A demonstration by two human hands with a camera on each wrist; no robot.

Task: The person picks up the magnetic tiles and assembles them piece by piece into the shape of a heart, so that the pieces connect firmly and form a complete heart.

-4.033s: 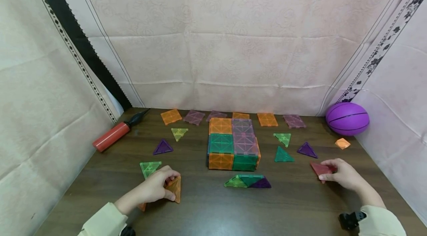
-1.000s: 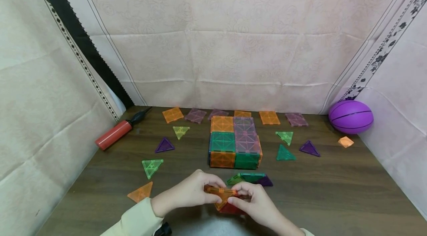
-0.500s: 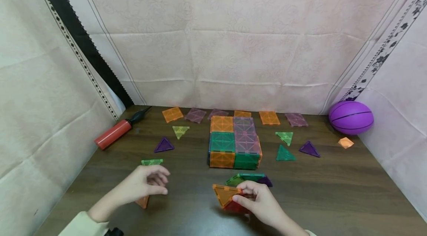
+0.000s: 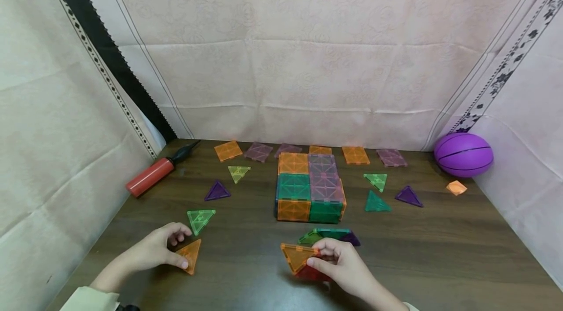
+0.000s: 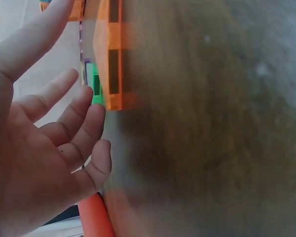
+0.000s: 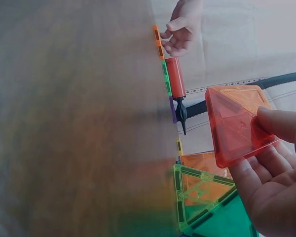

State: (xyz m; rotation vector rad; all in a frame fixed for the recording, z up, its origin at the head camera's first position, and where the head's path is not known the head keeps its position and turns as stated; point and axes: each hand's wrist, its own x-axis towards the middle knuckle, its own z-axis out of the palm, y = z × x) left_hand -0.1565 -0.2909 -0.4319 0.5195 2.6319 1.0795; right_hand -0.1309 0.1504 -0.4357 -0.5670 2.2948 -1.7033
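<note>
My right hand (image 4: 345, 264) pinches two joined magnetic tiles, an orange triangle (image 4: 293, 254) and a red triangle (image 4: 311, 273), just above the front of the table. In the right wrist view, thumb and fingers grip the red tile (image 6: 232, 131) from both sides. My left hand (image 4: 156, 250) is at the front left, fingers relaxed and spread. Its thumb overlaps another orange triangle tile (image 4: 191, 255) in the head view; the left wrist view has that tile (image 5: 114, 64) beyond the fingertips. A green triangle tile (image 4: 200, 220) lies just past it.
A box of orange, green and purple square tiles (image 4: 293, 187) stands mid-table. Before it sits a joined green and purple strip (image 4: 330, 233). Several loose triangles and squares lie around. A red hand pump (image 4: 151, 177) is left; a purple ball (image 4: 464, 155) is right.
The separately held orange and red triangles came together between both hands. My left hand then let go and moved left to the other orange triangle; the right keeps the joined pair.
</note>
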